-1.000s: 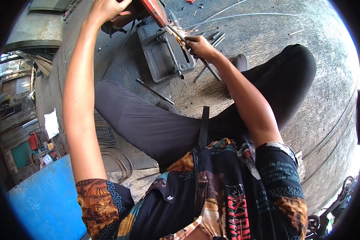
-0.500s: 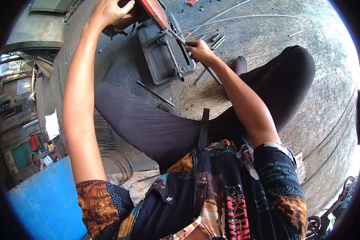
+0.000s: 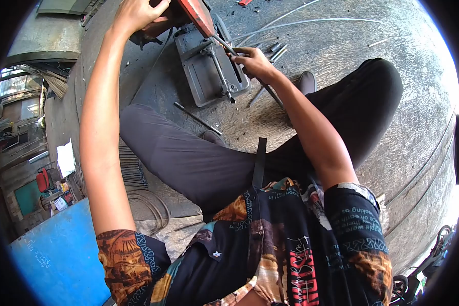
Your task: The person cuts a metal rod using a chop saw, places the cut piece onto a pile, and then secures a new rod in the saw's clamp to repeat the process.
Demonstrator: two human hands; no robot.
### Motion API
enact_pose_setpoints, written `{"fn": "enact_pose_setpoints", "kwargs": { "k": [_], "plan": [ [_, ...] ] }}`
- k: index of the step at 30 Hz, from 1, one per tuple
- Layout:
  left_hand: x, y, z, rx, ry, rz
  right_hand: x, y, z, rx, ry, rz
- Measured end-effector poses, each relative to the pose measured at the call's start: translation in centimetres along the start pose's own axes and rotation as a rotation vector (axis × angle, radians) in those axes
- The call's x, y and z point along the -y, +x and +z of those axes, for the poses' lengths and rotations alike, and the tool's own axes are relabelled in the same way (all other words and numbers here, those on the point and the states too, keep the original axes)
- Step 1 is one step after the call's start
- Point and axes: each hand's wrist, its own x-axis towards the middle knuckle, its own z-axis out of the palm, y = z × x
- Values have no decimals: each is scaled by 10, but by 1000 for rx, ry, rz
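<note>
Where sparks were flying a second ago, none show now: the thin steel rod (image 3: 273, 94) lies slanted across the dark base of a cut-off saw (image 3: 206, 76) in the upper middle of the frame, its far end tucked under the saw's red guard (image 3: 196, 14). The right hand (image 3: 254, 60) is closed around the rod just beside the base, fingers curled tight and thumb on top, and it has crept a little nearer the guard than it was. The left hand (image 3: 136, 13), at the top edge towards the upper left, wraps the saw's handle; what the fingers do behind it is hidden. With the sparks gone, the blade seems to have stopped biting the metal, so that cut looks finished or paused. Just right of the base a small heap of short cut pieces (image 3: 275, 50) lies on the concrete floor (image 3: 341, 46), and one loose length of rod (image 3: 198, 118) lies apart below the base. Long thin wires (image 3: 311, 21) curve across the floor near the top. The person sits on the floor with legs in dark trousers (image 3: 188, 158) spread either side of the saw, a patterned shirt filling the bottom of the frame. A blue panel (image 3: 61, 260) sits in the lower left corner, with shelves of clutter behind it at the left edge.
</note>
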Motion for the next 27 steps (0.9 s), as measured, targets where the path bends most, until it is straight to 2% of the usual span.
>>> {"fn": "enact_pose_setpoints", "kwargs": {
  "k": [2,7,9,11,13,15,17,19,21,27],
  "plan": [
    [-2,-1,-1,-13,20,-4,-2,1,-1,-36,-187,-63],
    [3,1,0,-11,-6,19,-2,-6,3,-3,-36,-36],
    [1,1,1,-2,-19,24,5,-4,2,29,-11,61],
    [-3,-1,0,-21,-2,6,-4,1,3,47,-79,47],
    [-6,-2,-2,-16,2,-14,-11,2,7,-60,-167,10],
    [-4,-2,-2,-8,-2,-31,-7,1,6,-25,-68,27],
    [1,0,0,-15,14,10,7,-4,-1,72,175,66],
    [-1,0,2,-24,16,4,8,-4,0,91,137,52],
    [-1,0,1,-30,29,-6,6,-7,9,-2,-73,52],
    [2,2,2,-14,-33,29,23,-13,2,91,144,78]
  ]
}}
